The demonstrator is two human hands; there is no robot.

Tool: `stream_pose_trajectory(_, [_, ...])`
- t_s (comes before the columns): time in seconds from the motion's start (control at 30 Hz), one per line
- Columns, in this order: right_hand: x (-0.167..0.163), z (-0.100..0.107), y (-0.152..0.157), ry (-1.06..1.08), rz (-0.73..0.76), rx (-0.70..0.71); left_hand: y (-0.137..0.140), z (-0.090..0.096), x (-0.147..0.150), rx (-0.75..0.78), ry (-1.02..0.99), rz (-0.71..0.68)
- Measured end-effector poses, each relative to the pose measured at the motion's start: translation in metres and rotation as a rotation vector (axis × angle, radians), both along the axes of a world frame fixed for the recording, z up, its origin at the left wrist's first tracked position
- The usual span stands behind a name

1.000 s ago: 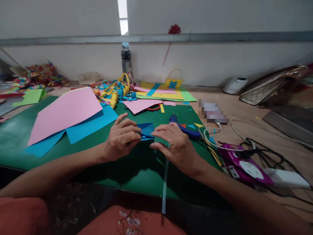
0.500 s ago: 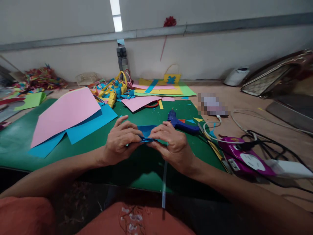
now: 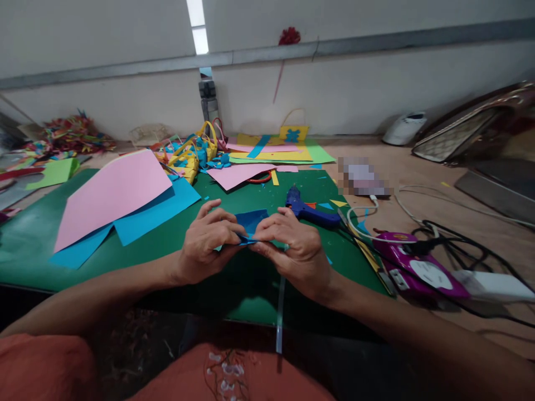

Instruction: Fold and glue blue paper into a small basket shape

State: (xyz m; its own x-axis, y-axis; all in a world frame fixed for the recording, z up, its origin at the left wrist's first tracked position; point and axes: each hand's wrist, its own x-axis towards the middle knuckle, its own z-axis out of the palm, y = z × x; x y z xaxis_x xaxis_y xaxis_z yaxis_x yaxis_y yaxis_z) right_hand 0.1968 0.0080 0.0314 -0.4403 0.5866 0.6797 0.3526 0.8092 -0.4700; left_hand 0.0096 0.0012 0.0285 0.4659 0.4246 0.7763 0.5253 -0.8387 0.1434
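Note:
A folded piece of blue paper [image 3: 251,221] is held up over the green mat [image 3: 234,303], between my two hands. My left hand [image 3: 211,236] pinches its near edge from the left, index finger and thumb together. From the right, my right hand [image 3: 292,245] grips the same edge, its fingertips close to those of the left. A clear glue stick [image 3: 280,320] hangs below my right hand, over the mat's front edge; its upper end is hidden by the hand. Just beyond my right hand lies a blue glue gun [image 3: 313,211].
Pink sheets [image 3: 115,197] and blue sheets [image 3: 161,209] lie at left. Red-handled scissors [image 3: 261,178] sit partly under pink paper. Small yellow and blue baskets [image 3: 196,153] stand behind. At right are a purple power strip [image 3: 418,267], cables and a blurred phone [image 3: 363,178].
The blue paper has tilted slightly, and its near edge is pressed more tightly between my fingertips. My hands have barely moved otherwise.

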Motion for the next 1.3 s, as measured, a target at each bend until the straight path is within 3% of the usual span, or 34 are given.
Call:
stream_pose_trajectory(0.57, [0.002,0.001,-0.001,-0.09,-0.034,0.114,-0.005,0.001,0.005,-0.133,-0.143,-0.035])
stream_pose_trajectory(0.7, [0.003,0.0,0.001,-0.157,-0.035,0.116,-0.001,0.001,0.003,-0.085,-0.128,-0.083])
stream_pose_trajectory(0.87, [0.006,0.0,0.004,-0.217,-0.094,0.13,0.001,0.002,0.0,-0.003,-0.081,-0.016])
stream_pose_trajectory(1.3, [0.011,-0.001,0.006,-0.244,-0.135,0.512,0.001,0.002,-0.008,0.243,0.131,0.03])
